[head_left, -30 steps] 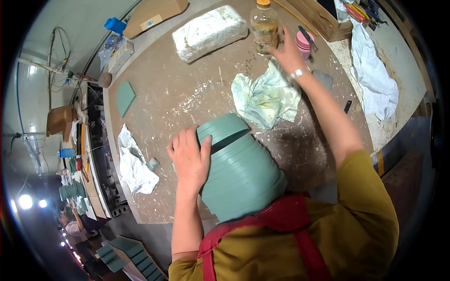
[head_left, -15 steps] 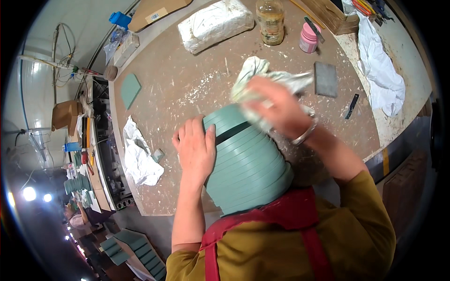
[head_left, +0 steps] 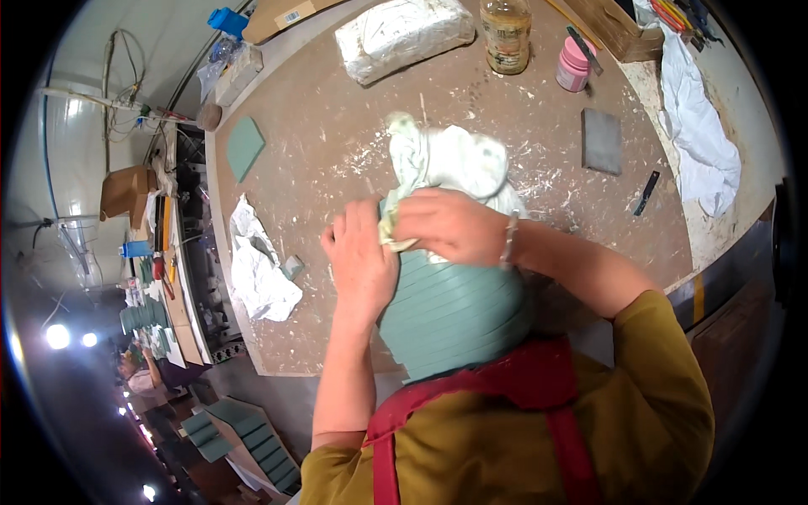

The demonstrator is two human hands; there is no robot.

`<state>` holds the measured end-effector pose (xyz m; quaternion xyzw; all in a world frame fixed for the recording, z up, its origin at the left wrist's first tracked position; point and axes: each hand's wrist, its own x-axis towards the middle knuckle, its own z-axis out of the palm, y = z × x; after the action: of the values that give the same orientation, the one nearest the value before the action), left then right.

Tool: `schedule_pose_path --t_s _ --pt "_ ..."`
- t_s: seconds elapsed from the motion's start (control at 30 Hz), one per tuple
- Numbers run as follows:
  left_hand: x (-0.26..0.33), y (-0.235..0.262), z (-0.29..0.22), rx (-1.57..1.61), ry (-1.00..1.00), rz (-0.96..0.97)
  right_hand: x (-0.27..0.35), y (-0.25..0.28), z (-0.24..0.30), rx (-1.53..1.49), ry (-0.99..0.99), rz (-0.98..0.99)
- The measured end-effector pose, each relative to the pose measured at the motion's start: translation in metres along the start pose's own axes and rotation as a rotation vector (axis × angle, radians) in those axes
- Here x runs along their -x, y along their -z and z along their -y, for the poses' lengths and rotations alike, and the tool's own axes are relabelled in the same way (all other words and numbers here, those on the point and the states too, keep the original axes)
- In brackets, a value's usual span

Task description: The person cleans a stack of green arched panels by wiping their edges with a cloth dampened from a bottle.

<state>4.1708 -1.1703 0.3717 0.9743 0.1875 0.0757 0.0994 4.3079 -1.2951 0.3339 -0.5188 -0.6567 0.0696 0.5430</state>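
Observation:
A fanned stack of green, smooth-faced pieces (head_left: 450, 307) rests between my body and the table, its layers overlapping like steps. At the left edge of the stack, my left hand (head_left: 362, 257) grips it, with the thumb on the near face and the fingers over the far side. My right hand (head_left: 450, 223) is closed on a crumpled white and pale yellow cloth (head_left: 459, 160), pressed on the top of the stack beside my left thumb. Part of the cloth spreads beyond the stack over the table, and it hides the stack's upper end.
On the brown table (head_left: 311, 151) lie a green cut piece (head_left: 245, 149), white cloths (head_left: 259, 269) (head_left: 690, 118), a grey block (head_left: 601, 140) and a black strip (head_left: 646, 193). A wrapped bundle (head_left: 404, 38), glass bottle (head_left: 506, 38) and pink jar (head_left: 574, 66) stand at the back.
My right hand has moved left with the cloth, from the stack's right side to its upper left, next to my left hand. The dark gap in the stack is covered now.

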Motion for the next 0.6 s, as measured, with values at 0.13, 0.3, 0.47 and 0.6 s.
schedule_pose_path --t_s 0.13,0.3,0.47,0.6 --pt "-0.002 0.002 -0.005 -0.014 0.040 0.012 0.043 0.016 -0.015 0.074 -0.048 -0.097" --pt "-0.005 -0.001 -0.002 -0.021 0.030 0.008 0.005 0.000 -0.006 0.015 -0.143 -0.057" --pt "-0.001 0.002 -0.006 -0.032 0.044 -0.004 0.024 0.003 -0.017 -0.039 -0.050 -0.133" --pt "0.000 0.001 -0.006 -0.033 0.047 0.011 0.031 0.017 -0.007 -0.210 -0.510 -0.146"
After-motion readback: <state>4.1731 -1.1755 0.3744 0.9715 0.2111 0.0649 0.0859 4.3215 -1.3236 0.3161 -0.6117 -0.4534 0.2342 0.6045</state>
